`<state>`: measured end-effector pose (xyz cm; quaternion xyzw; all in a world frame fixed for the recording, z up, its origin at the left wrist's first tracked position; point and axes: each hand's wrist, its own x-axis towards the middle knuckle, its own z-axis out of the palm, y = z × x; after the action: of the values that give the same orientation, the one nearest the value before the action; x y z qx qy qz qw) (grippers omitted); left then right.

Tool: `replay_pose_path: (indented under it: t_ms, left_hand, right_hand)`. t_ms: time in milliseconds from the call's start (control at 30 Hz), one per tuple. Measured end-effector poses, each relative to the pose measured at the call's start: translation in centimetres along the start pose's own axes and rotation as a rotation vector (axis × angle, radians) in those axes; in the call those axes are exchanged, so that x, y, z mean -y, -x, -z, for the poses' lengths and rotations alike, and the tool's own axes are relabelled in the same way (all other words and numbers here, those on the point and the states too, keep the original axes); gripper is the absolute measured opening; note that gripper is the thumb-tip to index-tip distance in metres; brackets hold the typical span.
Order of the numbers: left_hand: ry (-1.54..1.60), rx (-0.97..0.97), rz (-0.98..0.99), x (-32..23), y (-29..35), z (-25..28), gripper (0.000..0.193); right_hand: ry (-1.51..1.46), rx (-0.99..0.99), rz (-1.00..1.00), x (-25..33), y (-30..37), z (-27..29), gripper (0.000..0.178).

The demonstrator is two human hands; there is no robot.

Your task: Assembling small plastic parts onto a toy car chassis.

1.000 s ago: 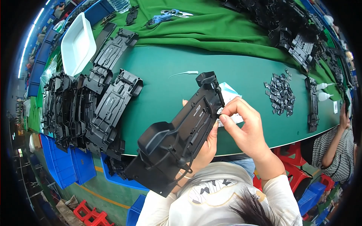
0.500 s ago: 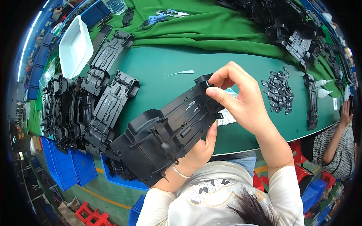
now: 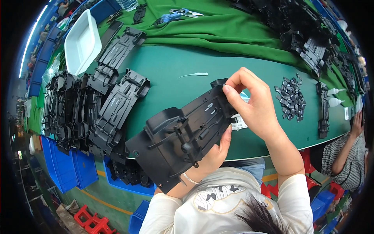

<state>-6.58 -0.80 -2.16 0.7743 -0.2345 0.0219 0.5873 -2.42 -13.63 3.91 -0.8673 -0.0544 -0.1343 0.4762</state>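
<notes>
A long black plastic chassis tray (image 3: 194, 121) is held tilted above the front of the table, its ribbed and moulded side facing up. My left hand (image 3: 213, 158) grips it from below along the near edge, thumb showing, the other fingers mostly hidden under it. At its far right end, my right hand (image 3: 253, 103) is closed, thumb and forefinger pinched against the corner. Whatever small thing lies between those fingertips is hidden. A small black clip (image 3: 233, 120) shows at the tray's other right corner, near my left thumb.
Similar black trays (image 3: 120, 95) are stacked at left beside a white tub (image 3: 82, 43). Loose small black clips (image 3: 290, 97) lie in a pile at right, near a narrow black part (image 3: 322, 109) and white dropper bottles (image 3: 335, 102). A person's hand (image 3: 356, 124) rests at the far right edge.
The view has shifted slightly, so the table things sit a little further right. Both hands keep their hold at the tray's right end, with the right fingers still at the corner.
</notes>
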Motion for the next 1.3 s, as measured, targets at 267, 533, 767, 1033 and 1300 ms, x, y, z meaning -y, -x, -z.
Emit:
replay_pose_path:
  t_ms: [267, 533, 767, 1033, 1300]
  left_hand:
    - [-0.031, -0.143, -0.051, -1.2, -0.5, 0.1, 0.019]
    - [0.143, -0.201, -0.157, -0.4, -0.2, -0.4, 0.026]
    - [0.402, -0.050, -0.079, -1.2, -0.9, 0.1, 0.037]
    - [0.274, -0.006, -0.177, -0.8, -1.3, -0.5, 0.026]
    - [0.242, -0.112, -0.256, -0.7, -1.4, -0.7, 0.024]
  right_hand:
    - [-0.169, -0.173, -0.100, -0.9, 1.2, 1.2, 0.021]
    - [-0.871, 0.291, -0.486, -2.0, 2.8, 2.7, 0.022]
    - [-0.745, 0.207, -0.312, -0.8, -4.8, 3.2, 0.025]
    - [-0.741, 0.400, -0.387, -1.5, -18.1, -7.3, 0.021]
    - [0.317, 0.064, 0.212, -3.2, -20.2, -7.8, 0.035]
